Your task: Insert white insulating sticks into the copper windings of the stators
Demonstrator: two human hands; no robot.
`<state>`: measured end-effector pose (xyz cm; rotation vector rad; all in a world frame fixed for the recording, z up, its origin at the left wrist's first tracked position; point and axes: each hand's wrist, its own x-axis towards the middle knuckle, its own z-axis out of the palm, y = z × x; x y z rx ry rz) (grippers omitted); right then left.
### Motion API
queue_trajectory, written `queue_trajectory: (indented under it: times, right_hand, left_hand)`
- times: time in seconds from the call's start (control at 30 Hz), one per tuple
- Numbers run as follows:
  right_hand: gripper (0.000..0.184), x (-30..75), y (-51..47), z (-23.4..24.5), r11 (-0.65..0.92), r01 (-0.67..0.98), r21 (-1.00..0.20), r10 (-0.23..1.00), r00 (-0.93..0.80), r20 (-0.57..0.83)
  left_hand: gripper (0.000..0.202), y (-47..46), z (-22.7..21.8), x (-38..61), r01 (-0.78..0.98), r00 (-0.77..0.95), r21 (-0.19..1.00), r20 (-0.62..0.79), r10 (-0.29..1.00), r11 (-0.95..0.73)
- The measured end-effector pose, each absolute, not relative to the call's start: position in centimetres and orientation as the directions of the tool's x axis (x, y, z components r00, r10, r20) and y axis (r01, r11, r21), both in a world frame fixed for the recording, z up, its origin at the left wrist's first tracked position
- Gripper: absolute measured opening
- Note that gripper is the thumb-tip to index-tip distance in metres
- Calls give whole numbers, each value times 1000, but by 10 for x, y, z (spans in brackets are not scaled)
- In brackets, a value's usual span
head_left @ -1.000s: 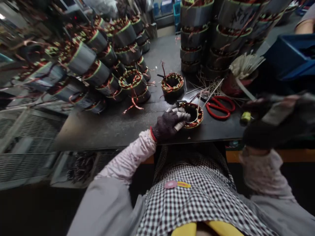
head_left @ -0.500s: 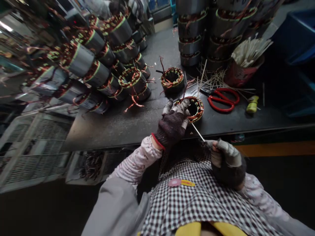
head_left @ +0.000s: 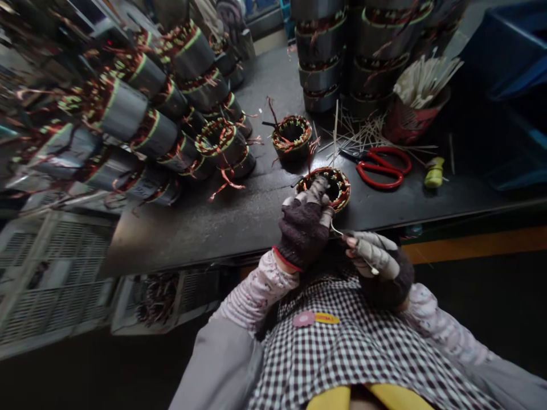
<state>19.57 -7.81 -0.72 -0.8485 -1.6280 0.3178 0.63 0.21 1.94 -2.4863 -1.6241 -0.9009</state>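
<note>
My left hand (head_left: pixel 305 222), in a dark glove with pale wrapped fingertips, grips the near left rim of a motor stator (head_left: pixel 342 193) with copper windings. A thin white cable tie (head_left: pixel 336 229) runs in a curve from the stator's near side to my right hand (head_left: pixel 380 265). The fingers of that hand are closed on it, and a pale end shows below them. Part of the stator's rim is hidden behind my left hand. Just behind it stands another stator (head_left: pixel 292 139) with loose copper leads.
Red-handled scissors (head_left: pixel 382 171) and a yellow-green roll (head_left: pixel 435 172) lie to the right. Loose white ties (head_left: pixel 363 136) are scattered beside a red cup (head_left: pixel 410 126) full of them. Stacked stators (head_left: pixel 123 108) crowd the left, with more stacks (head_left: pixel 320 74) behind. Crates (head_left: pixel 55 273) stand below left.
My right hand has moved up and left, closer to the stator. The cable tie, straight before, now bends between stator and fingers. My left hand still grips the stator.
</note>
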Motion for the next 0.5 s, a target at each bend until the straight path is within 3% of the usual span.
queue_trajectory:
  times: [0.17,0.23,0.4,0.5]
  right_hand:
    - [54,199,-68,-8,669,354,-653,709,-41,705]
    - [47,202,-67,-8,636,344,-691,745,-38,666]
    - [25,210,-69,-10,469,277,-839,880,-66,470]
    - [29,211,-70,-9,303,211,-929,952,-30,304]
  left_hand:
    - [41,10,50,8,807,471,146,427,772,-573]
    - [42,12,54,8,815,446,185,403,799,-549]
    - [42,10,48,9,787,322,414,357,877,-458]
    - [43,4,44,8,799,296,409,369,881,-440]
